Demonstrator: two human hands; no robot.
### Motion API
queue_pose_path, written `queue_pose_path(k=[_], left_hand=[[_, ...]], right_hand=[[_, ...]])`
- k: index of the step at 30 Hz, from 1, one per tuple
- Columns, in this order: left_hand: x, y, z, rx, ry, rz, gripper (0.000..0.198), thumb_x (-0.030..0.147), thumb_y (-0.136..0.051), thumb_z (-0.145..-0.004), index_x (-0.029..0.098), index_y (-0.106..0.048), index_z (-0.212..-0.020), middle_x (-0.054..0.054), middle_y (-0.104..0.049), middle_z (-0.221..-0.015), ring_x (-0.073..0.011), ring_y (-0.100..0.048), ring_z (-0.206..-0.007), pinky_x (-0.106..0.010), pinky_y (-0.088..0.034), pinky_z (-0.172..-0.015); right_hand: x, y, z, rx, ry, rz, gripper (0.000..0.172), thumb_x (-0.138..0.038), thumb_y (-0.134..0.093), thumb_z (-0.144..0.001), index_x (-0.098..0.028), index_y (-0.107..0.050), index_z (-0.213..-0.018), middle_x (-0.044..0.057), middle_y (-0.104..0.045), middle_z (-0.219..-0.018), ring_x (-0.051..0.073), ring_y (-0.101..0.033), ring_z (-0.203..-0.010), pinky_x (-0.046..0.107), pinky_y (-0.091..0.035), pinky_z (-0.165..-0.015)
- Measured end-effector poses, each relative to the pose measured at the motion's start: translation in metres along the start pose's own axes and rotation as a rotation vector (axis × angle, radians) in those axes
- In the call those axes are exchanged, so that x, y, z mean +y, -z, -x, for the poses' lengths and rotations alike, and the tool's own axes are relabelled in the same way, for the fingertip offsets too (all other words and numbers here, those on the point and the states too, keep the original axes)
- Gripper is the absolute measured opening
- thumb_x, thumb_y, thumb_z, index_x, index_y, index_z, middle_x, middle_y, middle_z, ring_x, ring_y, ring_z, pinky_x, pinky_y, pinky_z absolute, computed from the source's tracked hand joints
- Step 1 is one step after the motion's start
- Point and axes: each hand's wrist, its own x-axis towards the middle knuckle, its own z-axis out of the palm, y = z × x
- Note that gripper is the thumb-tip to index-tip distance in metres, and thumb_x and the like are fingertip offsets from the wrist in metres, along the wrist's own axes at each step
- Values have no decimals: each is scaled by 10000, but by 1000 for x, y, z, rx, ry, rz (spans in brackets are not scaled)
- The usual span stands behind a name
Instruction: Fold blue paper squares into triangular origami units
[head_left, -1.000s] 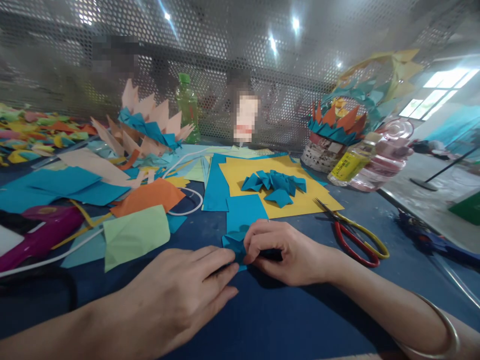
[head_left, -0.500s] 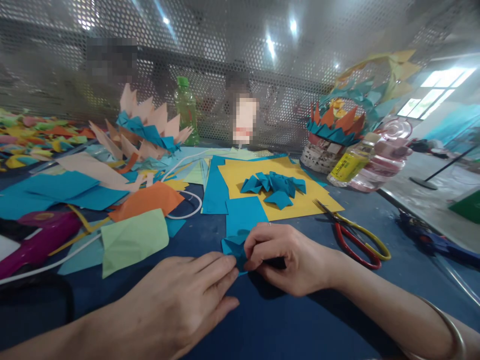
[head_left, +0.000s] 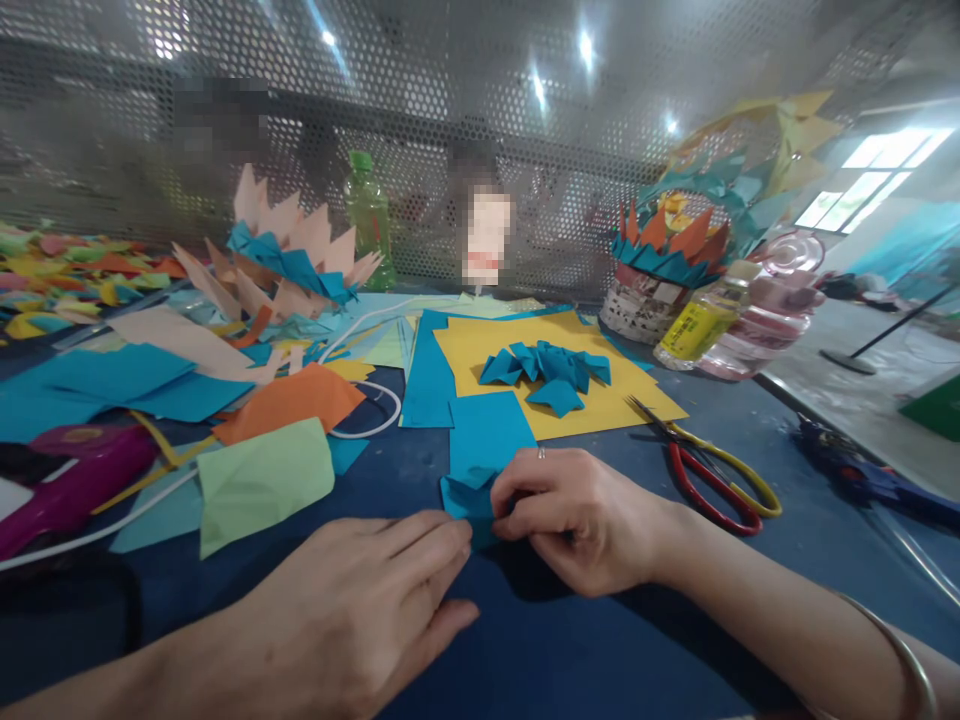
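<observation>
A small piece of blue paper, partly folded, lies on the dark blue table between my hands. Flat against its left edge rest the outstretched fingers of my left hand. My right hand is closed in a pinch on the paper's right side; its fingertips hide part of the fold. Just beyond lies a flat blue strip. Farther back, several folded blue points sit in a heap on yellow sheets.
Scissors with red and yellow handles lie right, near a blue tool. Left are a green paper, an orange paper and a magenta tool. Behind stand a pink-and-blue paper construction, a green bottle and a yellow-labelled bottle.
My fingertips have drawn slightly apart, showing more of the blue paper between them. My right hand keeps its pinch and my left stays flat.
</observation>
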Motion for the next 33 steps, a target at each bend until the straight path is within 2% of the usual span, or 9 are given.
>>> queue_pose_path(k=[7, 11, 17, 20, 24, 26, 28, 30, 33], left_hand=[[2, 2, 2, 12, 5, -7, 508, 249, -241, -1094, 167, -625, -771, -29, -691, -736, -140, -642, -601, -290, -457, -502], [0, 1, 1, 4, -5, -5, 500, 248, -240, -1092, 164, -639, -801, -33, -710, -771, -145, -657, -618, -290, -468, -514], [0, 4, 0, 3, 21, -8, 513, 248, -248, -1093, 180, -612, -738, -19, -689, -717, -135, -640, -568, -286, -428, -461], [2, 5, 2, 7, 27, -11, 522, 260, -244, -1093, 180, -621, -741, -21, -680, -701, -143, -633, -554, -305, -408, -440], [0, 4, 6, 9, 10, 8, 465, 242, -287, -1084, 165, -649, -802, -38, -702, -763, -163, -644, -605, -322, -420, -468], [-1, 3, 7, 6, 14, 11, 435, 225, -302, -1079, 160, -654, -831, -42, -712, -801, -160, -650, -628, -316, -434, -490], [-2, 4, 7, 12, 15, 9, 417, 215, -313, -1075, 157, -653, -840, -43, -715, -815, -151, -649, -625, -307, -438, -495], [-1, 5, 6, 16, 7, -4, 423, 209, -310, -1073, 156, -652, -829, -42, -712, -807, -144, -642, -609, -298, -438, -490], [1, 6, 4, 20, -14, -39, 426, 193, -323, -1062, 159, -658, -800, -41, -696, -774, -147, -636, -605, -291, -444, -494]], right_hand=[[-4, 0, -1, -80, 24, 109, 354, -21, -470, -743, -171, -736, -922, 53, -722, -940, 165, -624, -744, 278, -491, -655], [-5, 0, -3, -95, 38, 167, 307, -21, -479, -732, -178, -719, -842, 44, -722, -904, 174, -602, -748, 293, -478, -643], [-6, 2, -4, -60, 45, 181, 265, -22, -475, -756, -184, -684, -765, 46, -714, -864, 183, -601, -785, 304, -482, -665], [-4, 1, -3, -17, 34, 141, 265, -15, -476, -743, -184, -680, -753, 63, -711, -910, 187, -608, -810, 311, -494, -683], [3, -4, 0, 99, -24, 13, 419, 47, -438, -712, -191, -726, -900, 90, -670, -1085, 182, -623, -926, 314, -528, -768], [6, -5, 0, 68, -79, -19, 540, 85, -403, -715, -191, -720, -1056, 99, -648, -1116, 185, -617, -980, 332, -533, -835], [7, -5, -1, -8, -121, -24, 575, 96, -392, -729, -173, -686, -1144, 107, -646, -1111, 197, -611, -1008, 359, -526, -886], [6, -4, -3, -68, -142, -18, 540, 91, -395, -740, -162, -664, -1133, 109, -651, -1101, 207, -605, -1015, 367, -520, -899], [4, -1, -4, -79, -150, 2, 466, 92, -398, -721, -173, -636, -1022, 95, -647, -1077, 209, -596, -1010, 359, -505, -893]])
